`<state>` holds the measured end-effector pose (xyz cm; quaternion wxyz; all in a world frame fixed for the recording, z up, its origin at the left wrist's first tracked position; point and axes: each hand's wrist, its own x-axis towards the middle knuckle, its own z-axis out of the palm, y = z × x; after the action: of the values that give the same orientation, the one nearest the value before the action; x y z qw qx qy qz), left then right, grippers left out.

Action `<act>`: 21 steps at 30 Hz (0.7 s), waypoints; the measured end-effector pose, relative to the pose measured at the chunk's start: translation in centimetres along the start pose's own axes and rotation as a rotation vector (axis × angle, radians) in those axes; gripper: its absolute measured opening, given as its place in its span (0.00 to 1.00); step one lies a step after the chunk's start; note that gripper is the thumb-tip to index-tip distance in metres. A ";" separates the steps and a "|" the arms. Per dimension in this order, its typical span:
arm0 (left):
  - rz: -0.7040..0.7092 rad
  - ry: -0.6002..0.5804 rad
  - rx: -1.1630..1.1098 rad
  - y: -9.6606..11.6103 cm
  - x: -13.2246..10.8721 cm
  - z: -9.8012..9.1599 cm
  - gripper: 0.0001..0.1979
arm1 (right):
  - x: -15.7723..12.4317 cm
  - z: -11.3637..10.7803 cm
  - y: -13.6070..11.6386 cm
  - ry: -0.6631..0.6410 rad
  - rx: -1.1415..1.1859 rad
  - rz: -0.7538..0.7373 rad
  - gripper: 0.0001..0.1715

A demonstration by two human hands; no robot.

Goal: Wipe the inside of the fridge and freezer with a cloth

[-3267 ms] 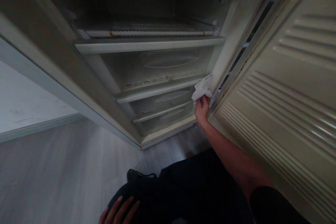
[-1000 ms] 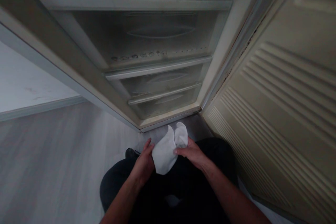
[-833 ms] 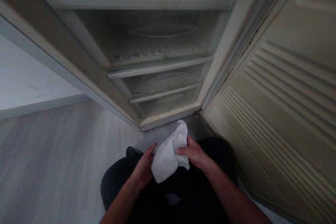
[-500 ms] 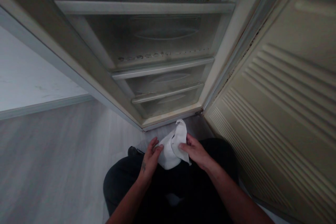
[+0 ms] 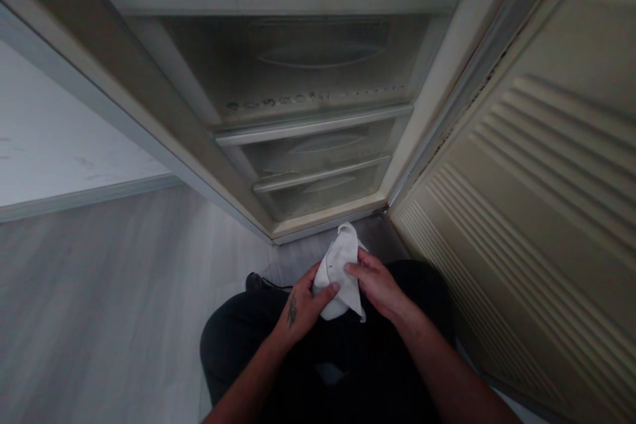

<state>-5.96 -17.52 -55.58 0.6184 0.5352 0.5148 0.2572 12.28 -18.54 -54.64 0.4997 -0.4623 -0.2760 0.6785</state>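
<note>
A crumpled, partly folded white cloth [image 5: 342, 271] is held above my lap, low in the middle of the view. My left hand [image 5: 309, 299] grips its left side, with the thumb lying across the front. On the right edge, my right hand [image 5: 376, 280] pinches the cloth between thumb and fingers. A small dark mark shows on the cloth's face, and one corner curls up at the top. The fingers behind the cloth are hidden. Just beyond it stands an open freezer [image 5: 325, 228] with clear-fronted drawers.
The freezer door [image 5: 536, 212], ribbed inside, stands open along the right. Stacked drawers [image 5: 318, 73] fill the cabinet ahead. Left of it are a white wall [image 5: 69, 132] and grey wood-look floor [image 5: 114, 291]. My dark-trousered knees [image 5: 233, 338] are below. A dark shoe [image 5: 254, 281] shows by the left knee.
My left hand has moved right and closed on the cloth's left side, where its fingers were looser before. The cloth is gathered narrower. The view has shifted slightly.
</note>
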 end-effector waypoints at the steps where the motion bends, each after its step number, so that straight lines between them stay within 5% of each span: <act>1: 0.003 0.006 0.014 0.0 0.1 0.0 0.33 | 0.0 0.0 0.0 0.005 0.002 0.005 0.23; 7: 0.087 0.101 0.004 -0.3 0.7 0.1 0.32 | 0.0 -0.1 0.2 -0.002 0.002 0.030 0.24; 14: 0.074 -0.037 0.003 -0.2 1.1 -1.0 0.20 | 0.4 -0.5 1.1 0.070 -0.032 0.007 0.22; 21: -0.058 -0.051 -0.079 -1.8 2.5 -1.0 0.22 | 0.5 -0.3 1.9 0.111 -0.023 0.035 0.24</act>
<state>-6.46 -15.41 -58.04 0.6592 0.5013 0.5038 0.2456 11.74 -18.74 -56.50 0.4971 -0.5097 -0.2474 0.6572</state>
